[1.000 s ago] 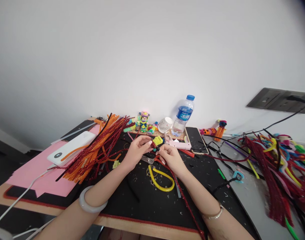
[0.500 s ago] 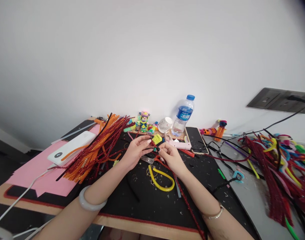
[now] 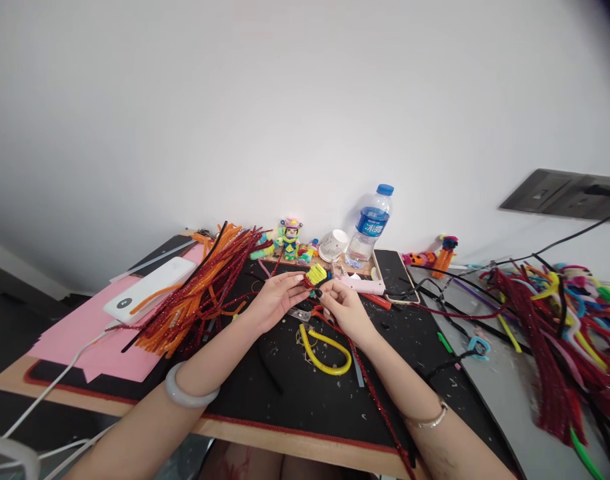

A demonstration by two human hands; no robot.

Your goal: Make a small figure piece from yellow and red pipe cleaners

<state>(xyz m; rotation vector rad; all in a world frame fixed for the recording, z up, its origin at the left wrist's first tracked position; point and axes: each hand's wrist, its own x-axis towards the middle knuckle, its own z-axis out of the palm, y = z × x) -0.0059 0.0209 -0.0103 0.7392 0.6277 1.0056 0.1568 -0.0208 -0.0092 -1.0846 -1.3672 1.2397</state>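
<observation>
Between both hands, above the black mat (image 3: 305, 400), is a small pipe-cleaner figure (image 3: 315, 273) with a bright yellow top and red and dark parts below. My left hand (image 3: 279, 301) pinches it from the left, fingertips at its red part. From the right, my right hand (image 3: 342, 305) closes thumb and fingers at its lower end, near a dark green bit. Fingers hide much of the lower part. A bent yellow pipe cleaner (image 3: 329, 367) lies on the mat just below the hands, and a long red glitter pipe cleaner (image 3: 375, 393) trails beside my right forearm.
Orange and red pipe cleaners (image 3: 189, 307) are heaped at left by a white power bank (image 3: 149, 288) on pink paper (image 3: 79, 333). Behind the hands stand a finished doll (image 3: 291, 239), a paper cup (image 3: 333, 245) and a water bottle (image 3: 369, 227). A phone (image 3: 392, 270) and a colourful pile (image 3: 559, 347) lie right.
The view has shifted slightly. Both hands stay together on the figure; my right fingers have shifted a little at its lower end, and the yellow top shows more upright.
</observation>
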